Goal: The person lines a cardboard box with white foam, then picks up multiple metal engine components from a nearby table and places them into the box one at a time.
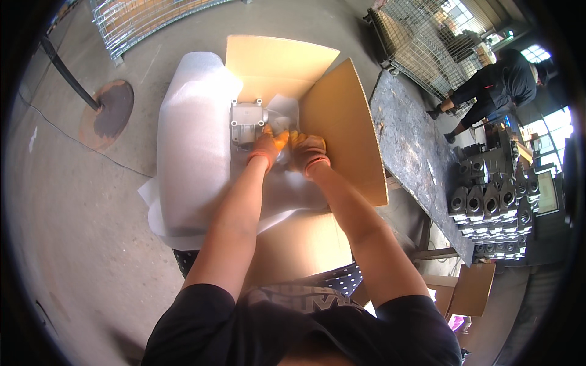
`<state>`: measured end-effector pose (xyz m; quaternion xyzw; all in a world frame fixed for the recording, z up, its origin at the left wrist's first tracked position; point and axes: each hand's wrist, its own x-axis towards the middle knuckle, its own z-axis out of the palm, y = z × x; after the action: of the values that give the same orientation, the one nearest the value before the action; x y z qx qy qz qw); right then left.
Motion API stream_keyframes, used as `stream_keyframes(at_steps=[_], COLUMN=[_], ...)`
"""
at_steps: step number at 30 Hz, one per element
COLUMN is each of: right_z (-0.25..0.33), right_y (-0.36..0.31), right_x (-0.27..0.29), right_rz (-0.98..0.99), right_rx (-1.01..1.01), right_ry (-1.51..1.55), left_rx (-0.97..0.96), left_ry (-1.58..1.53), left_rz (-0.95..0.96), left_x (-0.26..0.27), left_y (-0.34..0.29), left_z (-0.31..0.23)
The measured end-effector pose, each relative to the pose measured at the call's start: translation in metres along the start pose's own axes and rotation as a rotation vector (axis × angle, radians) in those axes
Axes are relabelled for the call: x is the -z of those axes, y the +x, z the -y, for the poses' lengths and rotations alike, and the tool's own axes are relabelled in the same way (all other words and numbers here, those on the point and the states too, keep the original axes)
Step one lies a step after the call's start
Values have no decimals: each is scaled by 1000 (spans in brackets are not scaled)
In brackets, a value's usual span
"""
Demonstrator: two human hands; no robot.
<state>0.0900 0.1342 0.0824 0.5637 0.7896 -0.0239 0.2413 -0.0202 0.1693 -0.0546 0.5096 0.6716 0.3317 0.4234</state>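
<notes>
An open cardboard box (347,122) stands in front of me, with its flaps raised at the far and right sides. White foam sheet (194,122) lines it and bulges over its left side. Inside lies a grey metal housing (247,114) with bolt lugs at its corners. My left hand (268,146), in an orange glove, is closed beside the housing's lower right. Close to its right, my right hand (307,150), gloved alike, has its fingers curled together. Something pale and greyish lies between and beyond the hands. What the fingers hold is too small to make out.
To the right runs a worn dark worktable (415,137), with stacked dark metal castings (494,195) beyond it. Another person (503,82) bends near a wire mesh cage (427,46). A round rusty base (110,113) with a pole stands at left; another wire cage (140,27) is behind.
</notes>
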Motion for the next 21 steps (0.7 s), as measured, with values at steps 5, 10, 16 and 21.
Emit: stream_keyframes(at_steps=[5, 10, 16, 21], right_z=[5, 24, 24, -19], right_y=[16, 18, 21, 68], right_x=[-28, -30, -3, 30], right_rz=[-49, -62, 57, 8], right_rx=[-117, -135, -51, 99], right_ry=[63, -49, -6, 174], left_rx=[17, -118, 52, 541], left_ry=[336, 458, 669, -194], left_rz=[-161, -302, 202, 459], left_x=[3, 21, 51, 22], left_y=[-24, -51, -35, -63], left_z=[-21, -30, -2, 7])
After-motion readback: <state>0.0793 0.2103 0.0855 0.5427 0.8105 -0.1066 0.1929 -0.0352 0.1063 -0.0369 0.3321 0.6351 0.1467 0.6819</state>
